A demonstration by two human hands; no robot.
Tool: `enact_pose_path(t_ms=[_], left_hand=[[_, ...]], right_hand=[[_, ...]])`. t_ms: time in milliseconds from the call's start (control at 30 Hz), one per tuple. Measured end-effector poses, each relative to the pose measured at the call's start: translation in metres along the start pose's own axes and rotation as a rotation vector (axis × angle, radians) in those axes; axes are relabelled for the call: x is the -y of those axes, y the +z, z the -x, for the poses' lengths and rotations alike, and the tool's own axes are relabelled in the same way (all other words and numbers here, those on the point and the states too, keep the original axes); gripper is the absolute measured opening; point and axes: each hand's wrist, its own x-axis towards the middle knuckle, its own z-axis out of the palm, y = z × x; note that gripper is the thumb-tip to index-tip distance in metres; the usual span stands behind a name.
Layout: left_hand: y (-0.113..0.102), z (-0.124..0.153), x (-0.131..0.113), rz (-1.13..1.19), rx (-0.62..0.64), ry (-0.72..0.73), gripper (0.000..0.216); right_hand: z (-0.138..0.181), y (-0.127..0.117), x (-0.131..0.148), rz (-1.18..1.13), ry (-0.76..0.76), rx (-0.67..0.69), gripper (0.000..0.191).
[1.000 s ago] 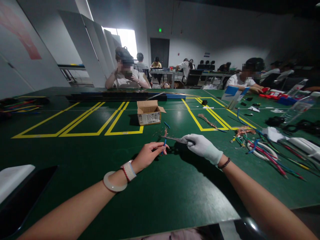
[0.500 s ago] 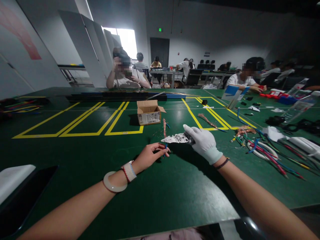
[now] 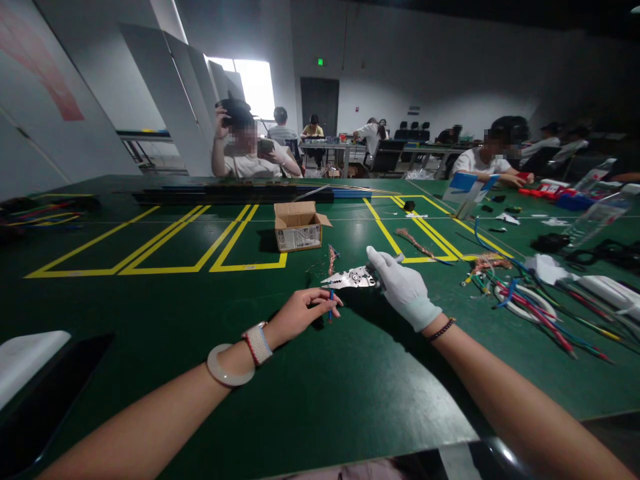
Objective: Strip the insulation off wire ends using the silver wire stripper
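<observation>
Wire-stripping pliers (image 3: pixel 353 278) have rolled from edge-on to flat-face over the last second, turning with the gloved right hand (image 3: pixel 403 287); beyond the box, a co-worker (image 3: pixel 250 160) has lifted one hand higher, to the headwear.

Nearest: bare stretch of green table (image 3: pixel 300 400), well on the near side of the cardboard box (image 3: pixel 299 238), which serves as reference. To the near left of the box, the person's left forearm carries a pale bangle (image 3: pixel 230 382) and a woven strap (image 3: pixel 258 343).

Left hand (image 3: pixel 303 312), bare, just right of and nearer than the box: thumb and fingers pinch a short blue wire (image 3: pixel 331 295). Frayed copper strands (image 3: pixel 332 259) rise from its far end. Right hand, farther right of the box, grips the pliers' handles; jaws lie across the wire just past the left fingertips. Whether they bite it: cannot tell.

Right of the box, nearer: tangled cables (image 3: pixel 537 310). Right, about level: a loose copper bundle (image 3: pixel 415 241). Box flaps stand open. Behind it: long dark strips (image 3: pixel 230 195).
</observation>
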Motion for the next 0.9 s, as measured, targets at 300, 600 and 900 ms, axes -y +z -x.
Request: enact_pose_path(t_ms=[300, 600, 900], left_hand=[[0.001, 0.001, 0.0, 0.029, 0.044, 0.005, 0.025], [0.002, 0.002, -0.001, 0.051, 0.065, -0.013, 0.025], [0.003, 0.001, 0.002, 0.077, 0.034, -0.029, 0.027]], right_hand=[[0.0, 0.002, -0.007, 0.082, -0.032, -0.063, 0.057], [0.002, -0.001, -0.016, 0.081, -0.086, -0.114, 0.041], [0.002, 0.003, -0.003, 0.067, -0.018, -0.002, 0.051]])
